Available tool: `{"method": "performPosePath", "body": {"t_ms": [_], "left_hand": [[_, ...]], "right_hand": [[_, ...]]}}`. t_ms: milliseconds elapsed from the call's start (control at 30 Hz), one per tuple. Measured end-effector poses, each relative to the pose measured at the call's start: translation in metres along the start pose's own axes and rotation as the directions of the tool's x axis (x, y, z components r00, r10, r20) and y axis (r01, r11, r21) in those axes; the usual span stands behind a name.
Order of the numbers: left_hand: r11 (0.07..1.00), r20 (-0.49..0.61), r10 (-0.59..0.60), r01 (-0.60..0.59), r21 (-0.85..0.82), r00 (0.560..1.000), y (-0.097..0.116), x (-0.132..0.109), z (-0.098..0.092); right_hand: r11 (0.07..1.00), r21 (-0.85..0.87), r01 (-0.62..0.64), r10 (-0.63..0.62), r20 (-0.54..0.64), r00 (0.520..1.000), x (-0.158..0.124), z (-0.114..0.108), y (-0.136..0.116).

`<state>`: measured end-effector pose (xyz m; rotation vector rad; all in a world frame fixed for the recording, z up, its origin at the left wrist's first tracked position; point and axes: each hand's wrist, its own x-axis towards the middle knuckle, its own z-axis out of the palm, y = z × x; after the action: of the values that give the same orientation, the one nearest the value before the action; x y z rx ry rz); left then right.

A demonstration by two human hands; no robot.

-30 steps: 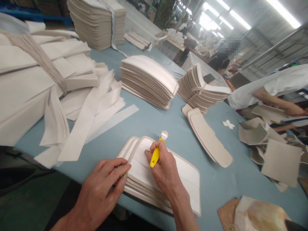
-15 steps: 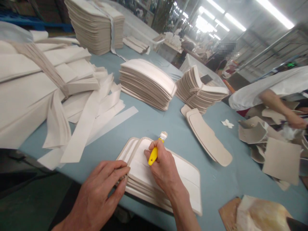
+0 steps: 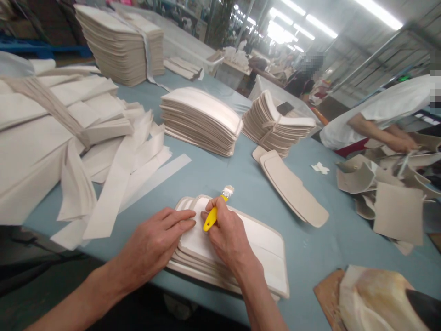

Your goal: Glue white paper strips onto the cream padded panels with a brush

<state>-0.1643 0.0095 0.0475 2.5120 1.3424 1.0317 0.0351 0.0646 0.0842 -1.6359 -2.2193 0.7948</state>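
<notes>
A stack of white panels with beige edging [image 3: 262, 243] lies slightly fanned at the table's near edge. My right hand [image 3: 229, 232] grips a yellow-handled paintbrush [image 3: 211, 219] above the stack. The brush's pale-coated bristles point up and away from me, clear of the panels. My left hand [image 3: 160, 234] lies on the left part of the stack with its fingers stretched toward the brush handle. It holds nothing that I can see, and its palm side is hidden.
Behind are a stack of curved panels [image 3: 200, 119], a tied bundle [image 3: 279, 124] and a tall strapped stack [image 3: 120, 46]. Pale strips [image 3: 113, 179] cover the left. Loose beige panels [image 3: 292, 188] lie right, beyond them scraps [image 3: 398, 211] and a co-worker's hands [image 3: 401, 140]. A stained covering [image 3: 372, 294] sits near right.
My left hand has moved from the panels' left edge up onto their top, closer to my right hand. The brush stays in my right hand. The co-worker's hands have shifted among the scraps.
</notes>
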Motion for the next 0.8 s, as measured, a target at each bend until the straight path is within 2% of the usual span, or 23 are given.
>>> {"method": "performPosePath", "body": {"t_ms": [100,200,500,700,800], "left_hand": [[0.999,0.042,0.043,-0.044,0.006,0.998,-0.002,0.004,0.001],[0.997,0.038,0.070,-0.071,0.010,0.997,-0.004,0.006,0.002],[0.998,0.005,0.050,-0.050,-0.029,0.999,-0.010,0.000,0.010],[0.998,0.025,0.034,-0.033,-0.053,0.999,-0.011,0.000,0.013],[0.998,0.023,0.031,-0.030,-0.058,0.999,-0.011,-0.001,0.013]], "right_hand": [[1.000,-0.025,-0.004,0.004,-0.002,1.000,0.000,0.000,-0.001],[1.000,-0.030,-0.009,0.009,-0.003,1.000,0.000,0.001,-0.002],[1.000,0.006,0.027,-0.027,0.049,0.998,-0.007,-0.009,-0.001],[0.963,-0.262,0.065,-0.053,0.051,0.997,-0.010,-0.023,-0.018],[0.917,-0.381,0.117,-0.116,0.025,0.993,-0.012,-0.029,-0.022]]}}
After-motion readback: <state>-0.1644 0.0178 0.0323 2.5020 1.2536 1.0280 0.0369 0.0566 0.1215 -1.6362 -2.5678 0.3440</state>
